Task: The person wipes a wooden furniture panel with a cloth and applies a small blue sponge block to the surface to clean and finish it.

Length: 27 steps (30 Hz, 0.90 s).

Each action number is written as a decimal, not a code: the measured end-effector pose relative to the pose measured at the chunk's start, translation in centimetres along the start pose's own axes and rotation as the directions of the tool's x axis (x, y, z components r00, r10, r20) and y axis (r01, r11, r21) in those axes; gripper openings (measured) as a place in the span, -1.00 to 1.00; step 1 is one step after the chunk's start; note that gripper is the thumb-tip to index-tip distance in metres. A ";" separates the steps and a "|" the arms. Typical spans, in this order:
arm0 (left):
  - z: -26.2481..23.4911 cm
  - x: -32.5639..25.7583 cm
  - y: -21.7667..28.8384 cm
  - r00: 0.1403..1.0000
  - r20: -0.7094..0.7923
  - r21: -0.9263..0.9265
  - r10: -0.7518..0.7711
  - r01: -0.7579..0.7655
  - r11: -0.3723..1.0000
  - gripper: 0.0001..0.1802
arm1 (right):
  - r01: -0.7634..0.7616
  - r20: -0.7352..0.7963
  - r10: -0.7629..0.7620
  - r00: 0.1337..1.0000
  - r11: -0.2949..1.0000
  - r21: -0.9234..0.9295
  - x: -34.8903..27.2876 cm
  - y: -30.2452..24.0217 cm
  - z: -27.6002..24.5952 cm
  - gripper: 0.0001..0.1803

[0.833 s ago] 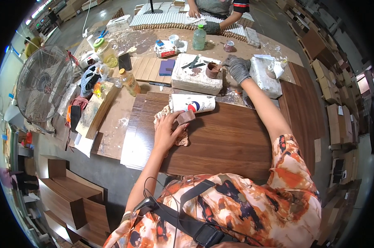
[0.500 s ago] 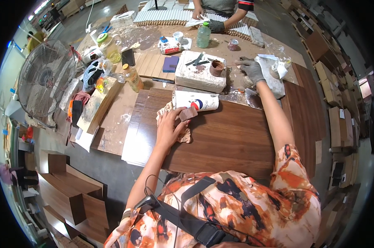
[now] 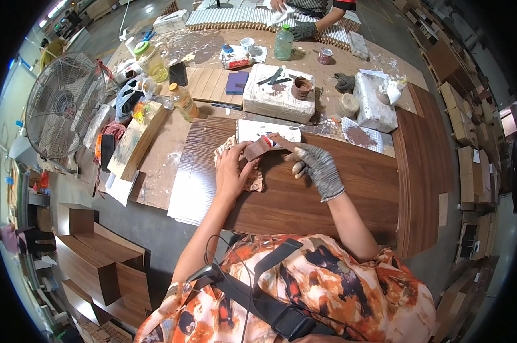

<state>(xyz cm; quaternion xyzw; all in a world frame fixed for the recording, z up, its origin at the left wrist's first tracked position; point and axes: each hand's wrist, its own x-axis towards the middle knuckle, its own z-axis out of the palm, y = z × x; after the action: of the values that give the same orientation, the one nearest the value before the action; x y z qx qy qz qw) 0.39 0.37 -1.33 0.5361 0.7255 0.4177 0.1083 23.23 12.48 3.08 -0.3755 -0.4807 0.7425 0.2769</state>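
Above the dark-brown wood-grain panel (image 3: pixel 304 200), the grey-knit-gloved right hand (image 3: pixel 320 170), newly drawn inward, pinches a thin brown strip (image 3: pixel 283 141) just beside the small brown rectangular block (image 3: pixel 257 151) gripped by the bare left hand (image 3: pixel 231 171), apparently making the handling two-handed.

From my head, the fisheye lens looks steeply down and forward over the near edge of the dark wood panel (image 3: pixel 367 171). It is near enough that my left hand (image 3: pixel 233 170) and right hand (image 3: pixel 320 171), both over the panel, fall mid-circle; my shirt (image 3: pixel 338 280) fills the panel's near side, and the wide view takes in a fan (image 3: pixel 67 106) on its left and a co-worker's glove (image 3: pixel 303 30) beyond its far edge.
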 end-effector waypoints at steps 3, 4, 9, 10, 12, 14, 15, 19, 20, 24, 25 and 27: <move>0.0 -0.1 0.0 1.000 0.016 -0.006 -0.009 0.009 1.000 -0.45 | 0.081 -0.020 -0.081 0.996 0.997 -0.007 -0.8 1.0 1.3 -0.63; -0.1 -0.1 0.0 1.000 0.013 -0.008 -0.013 0.013 1.000 -0.45 | 0.081 -0.020 -0.082 0.996 0.997 -0.006 -1.0 1.2 1.7 -0.63; -0.1 -0.1 -0.1 1.000 0.007 -0.003 0.007 -0.007 1.000 -0.46 | 0.100 -0.030 -0.103 0.994 0.991 -0.091 -0.9 2.3 2.3 -0.64; 0.0 -0.1 -0.1 1.000 0.000 0.001 0.018 -0.018 1.000 -0.46 | 0.100 -0.030 -0.103 0.994 0.991 -0.092 -0.8 2.5 2.3 -0.64; 0.1 -0.1 -0.3 1.000 -0.010 -0.001 0.026 -0.026 1.000 -0.46 | 0.110 -0.056 -0.118 0.991 0.985 -0.130 -0.6 2.5 2.3 -0.65; 0.1 -0.2 -0.5 0.999 -0.021 0.000 0.032 -0.032 0.999 -0.46 | 0.117 -0.078 -0.128 0.989 0.985 -0.130 -0.5 2.3 2.4 -0.66; 0.1 -0.3 -0.6 0.999 -0.021 0.001 0.030 -0.030 1.000 -0.46 | 0.125 -0.100 -0.138 0.985 0.984 -0.130 -0.4 2.2 2.4 -0.66; 0.3 -0.2 -0.7 1.000 -0.019 -0.003 0.023 -0.023 1.000 -0.46 | 0.147 -0.036 -0.155 0.987 0.975 -0.165 -0.5 2.0 2.4 -0.66; 0.3 -0.2 -0.8 0.999 -0.021 -0.003 0.025 -0.025 1.000 -0.46 | 0.144 -0.047 -0.153 0.987 0.976 -0.160 -0.4 2.4 2.5 -0.66; 0.3 -0.3 -0.9 1.000 -0.015 -0.005 0.028 -0.028 1.000 -0.46 | 0.153 -0.118 -0.176 0.977 0.971 -0.184 -0.1 1.9 2.1 -0.70; 0.3 -0.3 -0.8 0.999 -0.019 -0.008 0.029 -0.029 1.000 -0.47 | 0.153 -0.117 -0.177 0.977 0.971 -0.185 -0.1 1.9 2.0 -0.70; 0.1 -0.3 -0.7 1.000 -0.020 -0.013 0.021 -0.021 1.000 -0.47 | 0.389 0.005 -0.402 0.915 0.883 -0.264 0.0 2.2 1.7 -0.72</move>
<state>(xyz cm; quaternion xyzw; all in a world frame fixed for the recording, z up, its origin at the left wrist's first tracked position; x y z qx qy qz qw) 0.09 0.09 -1.97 0.5386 0.7181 0.4291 0.1004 21.74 10.82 1.50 -0.3207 -0.6330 0.5914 0.3830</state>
